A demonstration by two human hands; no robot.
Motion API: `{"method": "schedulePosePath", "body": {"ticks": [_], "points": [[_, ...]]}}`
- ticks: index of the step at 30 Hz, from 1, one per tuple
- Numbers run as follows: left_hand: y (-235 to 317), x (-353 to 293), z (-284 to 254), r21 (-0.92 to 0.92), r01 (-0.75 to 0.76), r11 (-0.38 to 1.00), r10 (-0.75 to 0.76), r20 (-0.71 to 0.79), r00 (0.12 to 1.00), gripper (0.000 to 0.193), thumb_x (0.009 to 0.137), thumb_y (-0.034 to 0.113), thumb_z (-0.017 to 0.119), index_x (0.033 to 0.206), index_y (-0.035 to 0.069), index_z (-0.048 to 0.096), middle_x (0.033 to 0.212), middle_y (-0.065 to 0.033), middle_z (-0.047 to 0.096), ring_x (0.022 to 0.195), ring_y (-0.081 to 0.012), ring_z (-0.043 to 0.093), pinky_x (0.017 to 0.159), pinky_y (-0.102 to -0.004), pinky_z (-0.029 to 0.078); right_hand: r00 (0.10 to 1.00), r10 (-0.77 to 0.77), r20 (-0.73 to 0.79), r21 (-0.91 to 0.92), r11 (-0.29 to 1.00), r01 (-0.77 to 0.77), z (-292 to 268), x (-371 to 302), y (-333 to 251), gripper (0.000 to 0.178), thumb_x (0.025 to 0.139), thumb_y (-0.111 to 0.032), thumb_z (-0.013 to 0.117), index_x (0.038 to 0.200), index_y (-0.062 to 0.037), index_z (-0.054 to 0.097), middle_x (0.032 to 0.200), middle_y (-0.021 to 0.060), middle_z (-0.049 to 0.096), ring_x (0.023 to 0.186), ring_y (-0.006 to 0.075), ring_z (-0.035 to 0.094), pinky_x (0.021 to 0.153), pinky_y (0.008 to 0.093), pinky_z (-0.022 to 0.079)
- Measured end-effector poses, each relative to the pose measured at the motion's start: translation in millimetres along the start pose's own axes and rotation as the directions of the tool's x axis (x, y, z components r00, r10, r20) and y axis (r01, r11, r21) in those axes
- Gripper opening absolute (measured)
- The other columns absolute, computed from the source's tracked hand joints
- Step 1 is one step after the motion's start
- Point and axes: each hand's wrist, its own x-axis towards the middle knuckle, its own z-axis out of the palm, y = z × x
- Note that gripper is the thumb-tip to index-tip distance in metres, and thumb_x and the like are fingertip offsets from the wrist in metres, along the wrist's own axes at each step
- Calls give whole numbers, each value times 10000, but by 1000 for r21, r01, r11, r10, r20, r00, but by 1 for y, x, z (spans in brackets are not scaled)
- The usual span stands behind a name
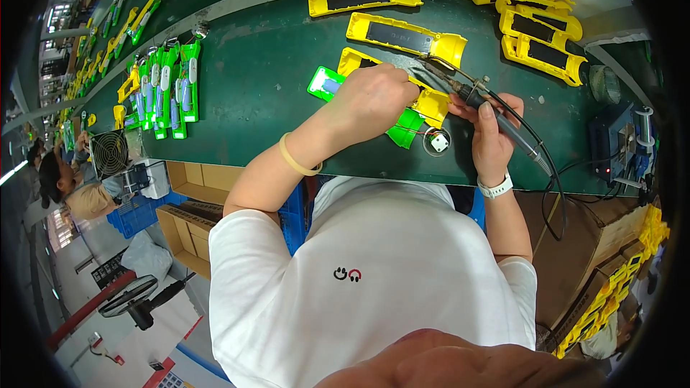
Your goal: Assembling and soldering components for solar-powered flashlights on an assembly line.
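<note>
My right hand (492, 129) is closed around the grey-and-black handle of a soldering iron (507, 128), its metal end pointing up and left over a yellow plastic shell (431, 105). A white watch is on that wrist. My left hand (374, 100) is closed with the fingertips pinched over the same shell; whatever they grip is hidden. Beneath this hand lies a green plastic shell (325, 82) with a blue cell, its other end showing below the yellow one. Thin red and dark wires run from there to a round lamp head (437, 141) with a white square piece.
Two yellow shells with black panels (402, 34) lie beyond my hands, and several are stacked at the far right (535, 21). Green units with blue cells (169, 90) line the left. A dark blue soldering station (614, 144) stands right; its cable loops beside my right arm.
</note>
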Motion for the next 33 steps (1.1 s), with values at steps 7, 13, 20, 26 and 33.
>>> {"method": "schedulePosePath", "body": {"ticks": [7, 13, 20, 26, 33], "points": [[7, -4, -7, -105, 10, 994, -28, -170, 985, 135, 680, 92, 688, 766, 56, 590, 699, -87, 573, 653, -254, 571, 575, -358, 463, 1000, 5, -5, 7, 1000, -5, 3, 1, -1, 197, 908, -46, 478, 1030, -25, 325, 979, 223, 580, 873, 300, 639, 795, 369, 519], [19, -21, -42, -580, 525, 623, -474, 254, 843, 165, 761, 18, 669, 894, 46, 577, 919, -43, 623, 740, -107, 613, 617, -247, 488, 999, 26, -26, 35, 999, -25, 2, 0, 0, 211, 902, -53, 498, 1029, -28, 331, 966, 192, 573, 900, 288, 633, 788, 349, 518], [-6, -47, -33, -937, 305, 170, -679, 113, 726, 89, 823, -1, 598, 911, -8, 588, 906, -132, 655, 786, -191, 650, 667, -278, 535, 995, -33, -99, -92, 996, 24, 2, -3, -10, 256, 852, -32, 575, 998, -34, 365, 830, 78, 534, 666, 135, 573, 627, 249, 485], [-41, -31, -36, -112, 232, 966, -252, -235, 939, 47, 731, 67, 661, 754, 44, 628, 792, -81, 594, 734, -247, 591, 631, -310, 481, 987, 142, -70, -106, 983, -149, 50, 3, -8, 240, 852, -71, 592, 954, -58, 375, 754, 55, 542, 595, 100, 544, 518, 213, 434], [-56, -21, -46, -76, 120, 990, -117, 48, 992, 93, 713, 2, 636, 787, 17, 581, 910, -99, 490, 774, -263, 548, 668, -350, 470, 988, 153, -29, -180, 971, -156, 52, 6, 9, 242, 840, -44, 598, 935, -52, 375, 770, 44, 537, 614, 100, 559, 555, 214, 457]]}}
